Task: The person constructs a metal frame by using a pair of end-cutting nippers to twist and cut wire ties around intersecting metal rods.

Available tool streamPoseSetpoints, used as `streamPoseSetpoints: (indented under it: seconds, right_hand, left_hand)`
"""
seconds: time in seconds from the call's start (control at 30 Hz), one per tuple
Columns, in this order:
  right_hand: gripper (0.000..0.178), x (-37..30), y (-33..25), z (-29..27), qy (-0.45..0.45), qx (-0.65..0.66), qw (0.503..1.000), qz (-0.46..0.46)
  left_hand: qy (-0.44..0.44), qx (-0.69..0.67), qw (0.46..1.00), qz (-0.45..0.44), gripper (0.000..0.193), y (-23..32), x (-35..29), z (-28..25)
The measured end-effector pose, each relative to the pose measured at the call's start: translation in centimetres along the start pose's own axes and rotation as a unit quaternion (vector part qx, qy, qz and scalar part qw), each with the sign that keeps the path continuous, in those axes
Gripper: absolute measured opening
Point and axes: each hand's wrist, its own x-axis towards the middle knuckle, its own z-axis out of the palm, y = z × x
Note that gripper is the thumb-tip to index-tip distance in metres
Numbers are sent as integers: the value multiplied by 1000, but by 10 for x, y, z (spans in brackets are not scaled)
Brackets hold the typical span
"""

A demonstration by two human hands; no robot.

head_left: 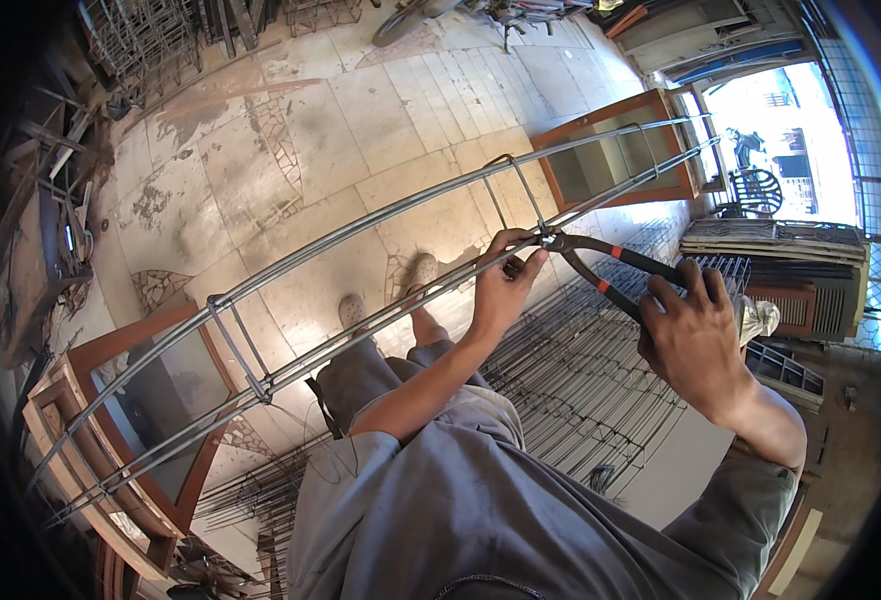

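A long, narrow steel rebar cage (216, 302) spans the view from lower left to upper right, with square stirrups set across its bars. My left hand (502, 292) is closed around the near bars beside a stirrup corner, fingertips close to the joint. At that joint sit the jaws of dark pincers (583, 242) with red bands on their handles. My right hand (696, 345) grips the pincer handles, which stand apart. Any tie wire in the jaws is too small to make out.
Brown wooden frames with glass panes, one at left (183, 325) and one at right (543, 150), stand under the cage's ends. Stacked wire-thin steel grids (581, 375) lie beside my legs. A dark chair (756, 190) stands by the bright doorway. Scrap lines the left wall.
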Motion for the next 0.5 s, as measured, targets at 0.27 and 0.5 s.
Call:
streamPoseSetpoints:
  seconds: [0.27,0.5]
  right_hand:
    - [21,5,8,-12,-3,-1,1000,-10]
    - [16,12,14,-21,-1,-39,998,-48]
  left_hand:
    - [11,14,1000,-11,29,3,0,5]
    - [19,23,999,-17,30,1,-1,8]
